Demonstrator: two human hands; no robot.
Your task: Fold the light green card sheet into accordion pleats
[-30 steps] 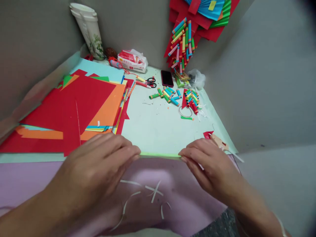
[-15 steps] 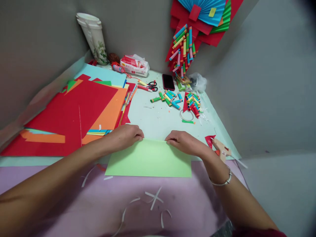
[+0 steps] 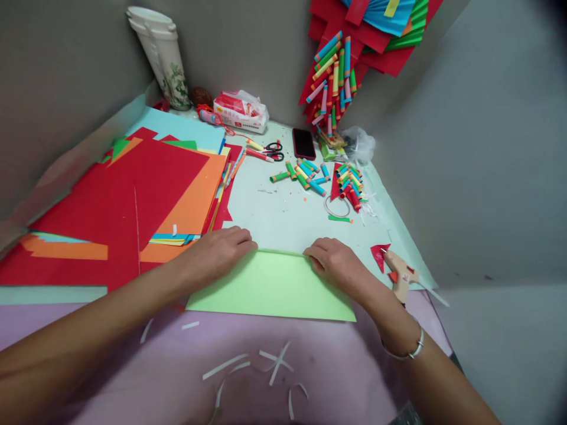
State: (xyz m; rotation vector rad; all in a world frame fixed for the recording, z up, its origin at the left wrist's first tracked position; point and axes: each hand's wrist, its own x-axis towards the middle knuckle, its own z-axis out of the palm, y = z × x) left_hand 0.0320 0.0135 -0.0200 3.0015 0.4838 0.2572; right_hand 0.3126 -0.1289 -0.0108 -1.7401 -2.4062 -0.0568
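Note:
A light green paper sheet [image 3: 271, 286] lies across the front edge of the pale table cover, with a narrow fold along its far edge. My left hand [image 3: 228, 251] is closed on the far left part of that edge, fingers pressed together on the paper. On the far right part, my right hand [image 3: 332, 260] grips the same edge with bent fingers. A silver bangle is on my right wrist. Between the hands the folded edge shows.
Stacked red and orange paper [image 3: 115, 200] lies at left. Small paper rolls [image 3: 305, 174], scissors [image 3: 274, 151] and a phone [image 3: 303, 144] are behind the sheet. A glue gun [image 3: 402, 274] lies at right. White strips [image 3: 277, 361] are scattered in front.
My hands have moved slightly apart along the far edge, and a narrow folded band now shows there. The view has shifted a little. Another white strip shows at the front.

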